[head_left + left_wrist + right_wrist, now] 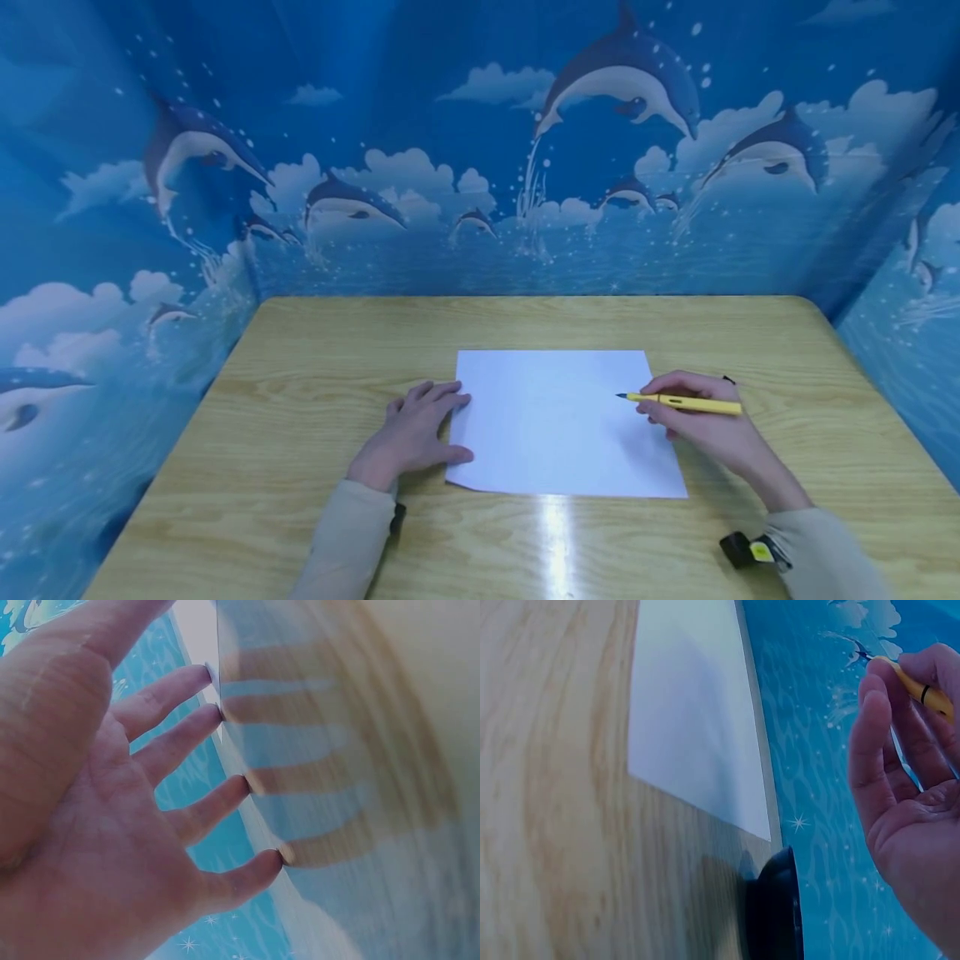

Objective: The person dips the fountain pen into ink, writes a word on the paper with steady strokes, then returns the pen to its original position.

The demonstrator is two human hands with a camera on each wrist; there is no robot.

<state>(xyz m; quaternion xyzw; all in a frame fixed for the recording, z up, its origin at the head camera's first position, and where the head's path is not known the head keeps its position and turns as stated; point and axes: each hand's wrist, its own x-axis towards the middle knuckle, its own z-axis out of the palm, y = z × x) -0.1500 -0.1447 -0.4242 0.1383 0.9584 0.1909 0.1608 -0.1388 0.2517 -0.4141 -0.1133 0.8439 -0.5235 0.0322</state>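
A white sheet of paper (555, 425) lies on the wooden table. My right hand (705, 421) pinches a yellow fountain pen (701, 405) between thumb and fingers, above the paper's right edge. The pen's dark nib points left over the sheet. In the right wrist view, the yellow barrel (907, 679) shows between the fingertips, with the paper (690, 712) to the left. My left hand (408, 433) is spread at the paper's left edge, thumb and some fingertips overlapping it. Its straight fingers (180, 750) meet the tabletop in the left wrist view.
The pale wooden table (337, 350) extends around the paper. Behind it and at both sides hangs a blue backdrop (420, 192) printed with dolphins and clouds. A black wrist device (738, 550) sits by the right sleeve. Light glares on the table in front of the sheet.
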